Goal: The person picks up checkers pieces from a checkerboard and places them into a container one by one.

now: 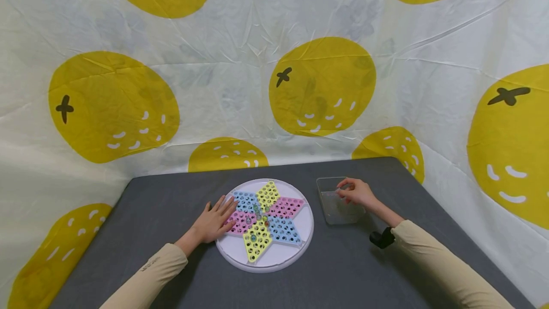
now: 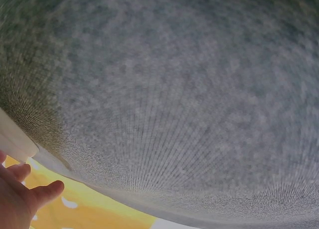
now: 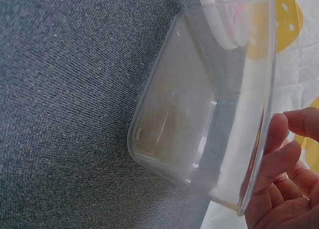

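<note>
The clear tub (image 1: 339, 204), right of the marble board (image 1: 265, 223), is gripped by the right hand (image 1: 358, 193); the board's edge is pressed by the flat left hand (image 1: 214, 223).

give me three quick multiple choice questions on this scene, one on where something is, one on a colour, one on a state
1. Where is the clear plastic container?
A. right of the star game board
B. on the board
C. left of the board

2. What colour is the table?
A. white
B. dark grey
C. red

3. How is the left hand?
A. in a fist
B. flat, fingers straight, on the board's edge
C. lifted off the table

Answers: 1 A, it sits under the right hand; 2 B, grey fabric shows throughout; 3 B, the fingers lie spread on the rim.
</note>
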A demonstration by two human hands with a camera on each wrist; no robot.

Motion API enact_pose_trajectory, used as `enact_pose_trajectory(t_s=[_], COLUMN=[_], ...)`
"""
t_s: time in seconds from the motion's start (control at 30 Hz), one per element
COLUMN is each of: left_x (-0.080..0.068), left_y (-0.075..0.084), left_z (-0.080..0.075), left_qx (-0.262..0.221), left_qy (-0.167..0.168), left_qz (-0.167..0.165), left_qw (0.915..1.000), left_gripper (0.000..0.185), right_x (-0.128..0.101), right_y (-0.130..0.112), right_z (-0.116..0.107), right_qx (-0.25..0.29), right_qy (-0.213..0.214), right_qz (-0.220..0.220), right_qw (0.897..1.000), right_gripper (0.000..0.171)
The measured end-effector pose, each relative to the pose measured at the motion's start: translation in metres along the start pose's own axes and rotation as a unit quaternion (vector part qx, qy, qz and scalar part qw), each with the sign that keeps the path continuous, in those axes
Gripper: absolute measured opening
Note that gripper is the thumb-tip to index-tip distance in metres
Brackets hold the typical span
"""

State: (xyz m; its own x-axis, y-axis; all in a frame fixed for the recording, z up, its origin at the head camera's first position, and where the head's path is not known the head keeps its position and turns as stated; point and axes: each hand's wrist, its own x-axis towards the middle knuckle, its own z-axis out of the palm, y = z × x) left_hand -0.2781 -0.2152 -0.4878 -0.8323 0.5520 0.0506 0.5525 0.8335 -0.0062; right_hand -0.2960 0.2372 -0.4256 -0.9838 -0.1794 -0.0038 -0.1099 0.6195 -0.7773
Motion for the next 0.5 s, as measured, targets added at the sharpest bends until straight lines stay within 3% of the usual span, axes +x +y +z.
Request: enact_pose_trajectory(t_s=[0.13,0.5], left_x=[0.0004,0.0001], left_y=[0.0003,-0.0002], left_z=[0.0007,0.0006], left_qx=[0.002,0.001], left_qy=[0.014,-0.001], left_qz=[0.006,-0.001], left_qw=[0.9999,1.0], left_gripper=[0.061,0.062], right_x=[0.0018,0.004], right_y=[0.0015,0.0046], right_z=[-0.0005,0.0001], right_qx=[0.002,0.003], right_qy=[-0.002,0.0], right_qz=[0.002,0.0], right_qw=[1.0,1.0], right_gripper=[0.026,0.027])
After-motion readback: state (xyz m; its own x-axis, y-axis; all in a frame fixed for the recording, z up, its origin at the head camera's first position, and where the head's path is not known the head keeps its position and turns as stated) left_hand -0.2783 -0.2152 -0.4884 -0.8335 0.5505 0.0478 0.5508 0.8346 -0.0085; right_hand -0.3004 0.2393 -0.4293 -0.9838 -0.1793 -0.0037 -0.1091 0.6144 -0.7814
